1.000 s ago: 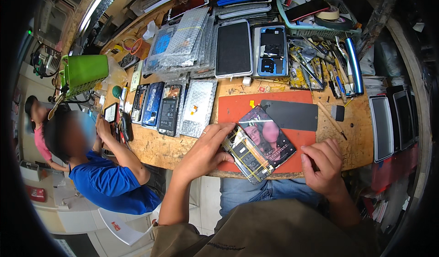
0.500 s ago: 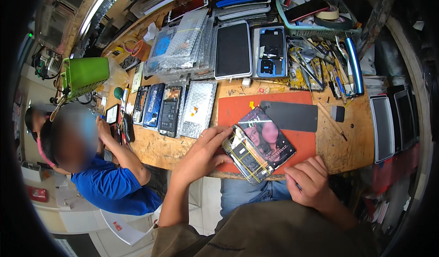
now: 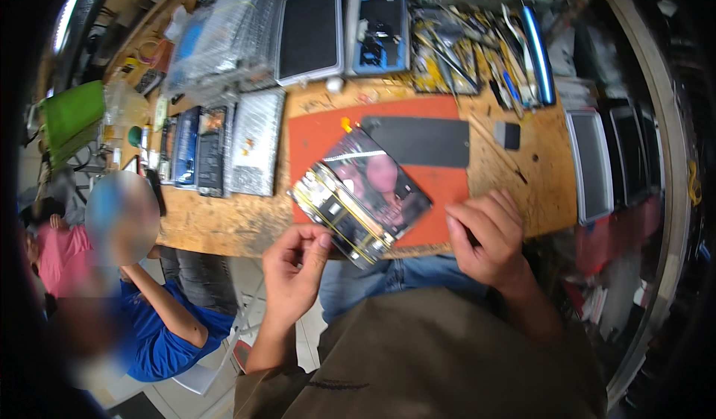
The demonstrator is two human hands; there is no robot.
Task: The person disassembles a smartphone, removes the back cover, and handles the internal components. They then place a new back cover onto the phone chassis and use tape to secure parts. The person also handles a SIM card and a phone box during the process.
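Observation:
An opened phone (image 3: 328, 206) with exposed parts and thin yellow bands lies tilted on an orange mat (image 3: 317, 132), joined or overlapped by a pink-and-dark picture panel (image 3: 384, 191) with an orange tab at the top. A dark grey slab (image 3: 418, 143) lies behind it. My left hand (image 3: 294, 277) is just below the phone's lower-left edge, fingers curled and thumb against them; contact with the phone is unclear. My right hand (image 3: 485, 236) hovers by the mat's lower-right corner, fingers curled with nothing visible in them.
Stacked bubble-wrapped items (image 3: 220, 39), tablets (image 3: 306, 31) and a tool pile (image 3: 503, 54) line the back. Phone parts (image 3: 186, 147) lie left, beside a green basket (image 3: 71, 121). Screens (image 3: 589, 165) stand right. A co-worker in blue (image 3: 160, 333) and a person in pink (image 3: 63, 255) are at left.
The view has shifted, raising the bench in frame and moving it left. My left hand has slipped down off the phone's left side. My right hand is still curled. The co-worker's arm has changed position.

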